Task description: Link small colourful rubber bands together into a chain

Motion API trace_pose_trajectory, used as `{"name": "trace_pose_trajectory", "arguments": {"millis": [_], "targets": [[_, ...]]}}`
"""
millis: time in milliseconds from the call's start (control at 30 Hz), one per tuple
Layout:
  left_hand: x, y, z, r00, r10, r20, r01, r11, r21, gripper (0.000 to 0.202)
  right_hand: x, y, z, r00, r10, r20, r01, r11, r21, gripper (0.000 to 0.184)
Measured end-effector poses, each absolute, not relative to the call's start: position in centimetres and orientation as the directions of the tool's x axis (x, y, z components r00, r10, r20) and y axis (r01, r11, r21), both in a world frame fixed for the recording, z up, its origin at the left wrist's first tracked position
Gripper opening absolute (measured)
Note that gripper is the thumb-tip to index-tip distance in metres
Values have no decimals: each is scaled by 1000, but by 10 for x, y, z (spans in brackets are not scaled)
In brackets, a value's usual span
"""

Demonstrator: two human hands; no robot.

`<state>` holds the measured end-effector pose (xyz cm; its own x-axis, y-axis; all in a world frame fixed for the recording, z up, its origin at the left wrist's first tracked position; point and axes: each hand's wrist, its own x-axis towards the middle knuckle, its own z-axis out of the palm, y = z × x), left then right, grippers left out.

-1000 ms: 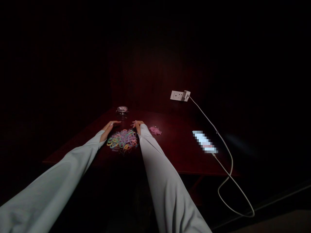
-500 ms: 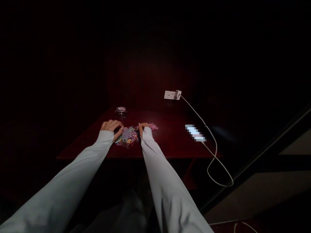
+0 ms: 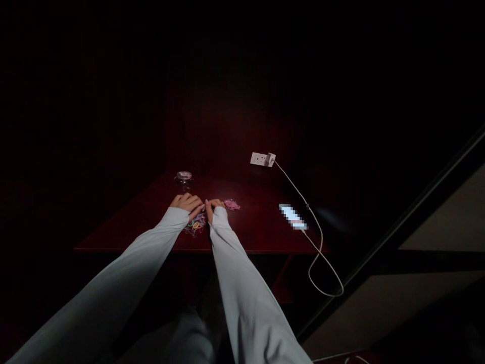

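A pile of small pastel elastic bands (image 3: 196, 226) lies on a dark red table (image 3: 144, 222). My left hand (image 3: 188, 203) and my right hand (image 3: 214, 204) are cupped close together over the far side of the pile, fingers curled down onto the bands. Most of the pile is hidden under the hands and the pale sleeves. A small pink heap of bands (image 3: 231, 205) lies just right of my right hand.
A small glass jar (image 3: 184, 177) stands behind the hands. A lit phone (image 3: 292, 216) lies at the right, its white cable (image 3: 322, 253) running to a wall socket (image 3: 262, 159) and looping off the table edge. The room is very dark.
My hands, spread apart on either side of the pile a second ago, have closed in together over it and curled. The bands are bunched smaller. The view has shifted back.
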<state>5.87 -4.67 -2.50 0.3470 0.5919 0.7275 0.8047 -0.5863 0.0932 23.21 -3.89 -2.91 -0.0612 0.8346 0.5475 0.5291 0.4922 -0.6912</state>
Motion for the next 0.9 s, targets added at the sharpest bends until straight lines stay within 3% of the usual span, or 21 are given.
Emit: {"name": "trace_pose_trajectory", "arguments": {"millis": [333, 733, 900], "targets": [[55, -41, -28, 330, 630, 703, 822, -558, 115, 24, 233, -30, -37, -45, 836, 547, 504, 492, -710, 37], [47, -32, -37, 340, 609, 716, 747, -638, 188, 32, 231, -45, -25, -56, 895, 443, 508, 408, -759, 36], [52, -38, -33, 312, 627, 714, 759, -616, 210, 38, 232, -38, -33, -78, 876, 475, 486, 450, -750, 33]]}}
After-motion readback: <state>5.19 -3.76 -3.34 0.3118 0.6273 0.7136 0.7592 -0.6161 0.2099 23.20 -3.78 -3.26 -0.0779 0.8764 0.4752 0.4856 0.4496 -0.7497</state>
